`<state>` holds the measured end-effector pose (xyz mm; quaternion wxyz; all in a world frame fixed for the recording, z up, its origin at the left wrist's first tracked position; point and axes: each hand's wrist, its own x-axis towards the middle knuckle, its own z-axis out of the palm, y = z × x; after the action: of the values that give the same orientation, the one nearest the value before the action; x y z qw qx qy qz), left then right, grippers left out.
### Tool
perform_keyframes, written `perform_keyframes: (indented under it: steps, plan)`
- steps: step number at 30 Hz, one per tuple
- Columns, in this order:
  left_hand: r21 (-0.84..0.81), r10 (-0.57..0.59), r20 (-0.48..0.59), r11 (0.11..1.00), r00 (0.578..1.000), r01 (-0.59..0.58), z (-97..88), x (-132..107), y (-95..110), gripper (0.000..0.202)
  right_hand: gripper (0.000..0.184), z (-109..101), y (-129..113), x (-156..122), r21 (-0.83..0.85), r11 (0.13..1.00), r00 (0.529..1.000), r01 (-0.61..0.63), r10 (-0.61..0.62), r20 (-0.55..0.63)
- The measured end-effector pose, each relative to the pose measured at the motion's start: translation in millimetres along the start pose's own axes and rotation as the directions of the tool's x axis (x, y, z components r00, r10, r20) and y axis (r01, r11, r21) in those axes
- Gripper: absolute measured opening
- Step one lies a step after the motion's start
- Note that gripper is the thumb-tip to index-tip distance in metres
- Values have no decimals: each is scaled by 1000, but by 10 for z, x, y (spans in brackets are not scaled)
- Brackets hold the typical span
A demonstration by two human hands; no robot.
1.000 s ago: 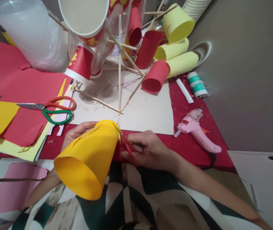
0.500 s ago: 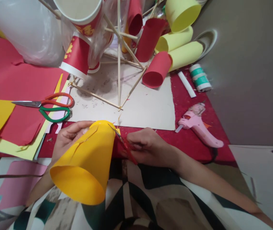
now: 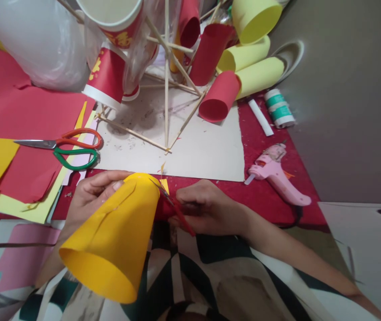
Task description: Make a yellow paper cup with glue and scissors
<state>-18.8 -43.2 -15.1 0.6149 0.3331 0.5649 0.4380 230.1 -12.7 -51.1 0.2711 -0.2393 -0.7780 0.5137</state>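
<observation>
Yellow paper cone (image 3: 117,236) is held in the air at the near edge of the red-covered table (image 3: 260,205), as I view it remotely through the head camera, its wide mouth tipped nearest and its narrow end pointing far. A rough overlapped seam runs along its upper side. I judge it light and springy, stiff along its length but easy to dent at the mouth, with the seam its weak spot; the surest hold should be a gentle one close to the narrow end.

My left hand (image 3: 88,196) has it there, fingers pinching the paper from the left, thumb on the outside. From the right, my right hand (image 3: 207,207) has its fingers curled around the handles of small red scissors (image 3: 182,218), the blades at the narrow rim; whether the blades have closed, I cannot tell. A yellow scrap (image 3: 165,184) shows just beyond them.

Farther back, a pink glue gun (image 3: 291,187) lies to the right, while orange-and-green scissors (image 3: 76,139) rest on paper sheets to the left. Between them a pale board (image 3: 207,156) bears part of a wooden stick frame (image 3: 133,133). A red paper tube (image 3: 219,98) lies at the board's far right, with red paper cups (image 3: 108,76) at the far left.
</observation>
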Motion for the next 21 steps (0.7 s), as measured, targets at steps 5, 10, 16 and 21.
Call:
perform_keyframes:
  steps: [5, 10, 16, 21]
  plan:
    - [104, 33, 65, 994, 997, -39, -58, -30, 41, 16, 38, -9, -1, 4, -8, 1000, 1000, -8, 8, 29]
    - [112, -15, 90, 994, 996, 5, -106, -9, 40, 19, 31, -7, 34, -4, -31, 999, 999, 40, -39, 27]
    - [115, -5, 89, 993, 996, -5, -100, -4, 45, 20, 21, -17, 35, -14, 0, 1000, 997, 5, -5, 80]
    - [208, -6, 142, 978, 990, -24, -127, -8, 55, 19, 29, -25, 0, -6, -18, 999, 993, -38, 40, 111]
